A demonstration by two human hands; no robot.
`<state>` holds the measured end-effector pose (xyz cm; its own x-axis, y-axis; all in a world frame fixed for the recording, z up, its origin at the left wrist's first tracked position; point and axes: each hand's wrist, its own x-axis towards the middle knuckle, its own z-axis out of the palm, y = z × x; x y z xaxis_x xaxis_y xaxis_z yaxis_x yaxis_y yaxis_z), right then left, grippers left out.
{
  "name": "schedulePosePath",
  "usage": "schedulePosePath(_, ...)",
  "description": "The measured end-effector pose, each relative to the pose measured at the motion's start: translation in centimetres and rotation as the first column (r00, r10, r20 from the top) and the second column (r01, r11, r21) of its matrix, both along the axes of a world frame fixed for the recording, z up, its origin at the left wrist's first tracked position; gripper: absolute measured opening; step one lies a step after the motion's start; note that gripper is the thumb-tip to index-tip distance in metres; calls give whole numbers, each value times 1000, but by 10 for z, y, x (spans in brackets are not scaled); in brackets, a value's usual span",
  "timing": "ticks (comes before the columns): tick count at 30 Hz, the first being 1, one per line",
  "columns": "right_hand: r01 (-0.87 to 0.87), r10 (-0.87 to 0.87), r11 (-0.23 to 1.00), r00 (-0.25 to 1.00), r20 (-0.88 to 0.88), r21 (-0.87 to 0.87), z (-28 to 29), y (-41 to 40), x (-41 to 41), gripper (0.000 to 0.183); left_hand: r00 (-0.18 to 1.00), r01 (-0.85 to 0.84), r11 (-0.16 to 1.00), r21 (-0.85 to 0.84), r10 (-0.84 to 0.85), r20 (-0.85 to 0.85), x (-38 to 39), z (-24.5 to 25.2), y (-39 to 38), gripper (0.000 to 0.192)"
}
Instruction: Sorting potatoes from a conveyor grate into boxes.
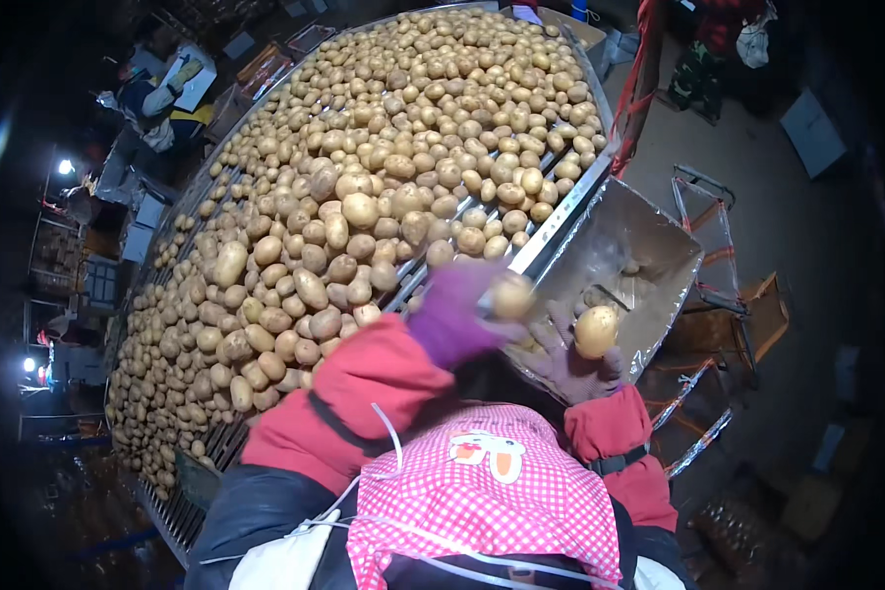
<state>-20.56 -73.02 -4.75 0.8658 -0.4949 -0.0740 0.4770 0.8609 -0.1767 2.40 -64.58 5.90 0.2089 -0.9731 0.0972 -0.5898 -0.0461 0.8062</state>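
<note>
My left hand (461, 313), in a purple glove and blurred, is at the metal edge of a roller sorting table (560, 214). A potato (512, 296) is at its fingers, also blurred; whether they grip it I cannot tell. My right hand (579, 361), in a purplish knit glove, holds an oval potato (597, 332) over the near end of a plastic-lined box (653, 258). A few potatoes show dimly inside that box. Many loose potatoes (324, 221) cover the table ahead and to the left.
Metal frames wrapped in plastic (708, 221) and a brown carton (771, 317) stand right of the box. A post with red strapping (638, 96) rises at the table's corner. One person (147, 103) is across the table at upper left, another (708, 66) at upper right.
</note>
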Motion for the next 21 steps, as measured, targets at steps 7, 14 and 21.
schedulePosePath(7,400,-398,909,916,42,-113,-11,-21,-129,86,971,-236,967,-92,231,-65,-2,-36,-31,48)
schedulePosePath(14,737,-572,622,199,-796,-262,-123,-24,-355,62,755,-438,872,217,226,615,185,-97,-57,69)
schedulePosePath(21,345,-619,772,213,-756,-534,-39,-40,-191,47,738,-486,742,462,64,672,205,-86,-64,72)
